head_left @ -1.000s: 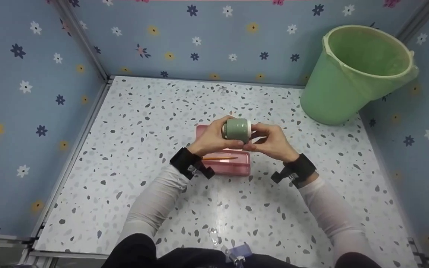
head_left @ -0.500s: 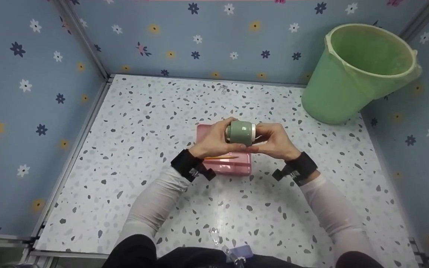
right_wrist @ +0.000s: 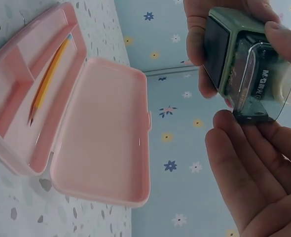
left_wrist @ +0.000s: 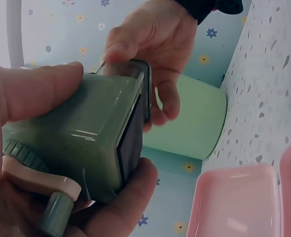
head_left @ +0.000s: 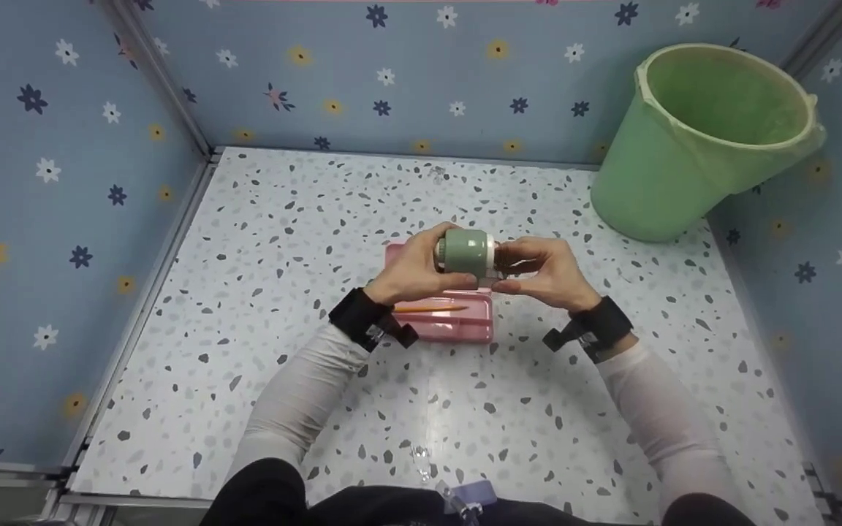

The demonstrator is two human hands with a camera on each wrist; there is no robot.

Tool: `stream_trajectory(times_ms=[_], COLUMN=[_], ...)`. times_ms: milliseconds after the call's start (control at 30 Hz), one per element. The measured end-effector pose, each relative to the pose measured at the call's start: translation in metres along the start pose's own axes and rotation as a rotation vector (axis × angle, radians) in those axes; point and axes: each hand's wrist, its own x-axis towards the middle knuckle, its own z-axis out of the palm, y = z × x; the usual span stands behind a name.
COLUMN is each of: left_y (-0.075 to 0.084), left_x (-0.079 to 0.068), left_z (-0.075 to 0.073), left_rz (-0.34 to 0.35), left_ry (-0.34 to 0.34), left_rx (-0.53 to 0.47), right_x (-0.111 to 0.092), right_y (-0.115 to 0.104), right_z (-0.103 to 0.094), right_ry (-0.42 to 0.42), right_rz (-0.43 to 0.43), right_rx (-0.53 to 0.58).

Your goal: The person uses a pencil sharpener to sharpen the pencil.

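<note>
A green hand-crank pencil sharpener is held on its side above the table in the left hand, whose thumb and fingers wrap its body. Its crank handle lies by the left palm. At the sharpener's other end, a clear shavings drawer sticks partly out of the body, with shavings visible inside. The right hand pinches this drawer between thumb and fingers. Beneath the hands lies an open pink pencil case, partly hidden by the left hand. One yellow pencil rests in a compartment of it.
A tall green bucket with a liner over its rim stands at the back right corner. Flowered panels enclose the speckled table at the back and sides.
The right hand has shifted right, away from the sharpener's body, and the clear drawer now shows between them. The left hand with the sharpener has moved slightly right, then back left.
</note>
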Motion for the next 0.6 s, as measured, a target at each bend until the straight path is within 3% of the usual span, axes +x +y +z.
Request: stream_trajectory(times_ms=[133,333,600], left_y=[-0.005,-0.016,-0.02], left_x=[-0.003,-0.007,-0.012], left_z=[-0.008,-0.015,-0.012], left_rz=[-0.007,-0.011,-0.06], left_ry=[0.049,0.084,0.08], left_rx=[0.006,-0.108,-0.017], right_x=[-0.007,-0.017,-0.016], right_y=[0.001,-0.002,-0.018], right_z=[-0.013,-0.033,-0.075], right_ry=[0.056,0.135,0.245], right_rz=[0.031,0.053,-0.036], right_rx=[0.021,0.052,0.055])
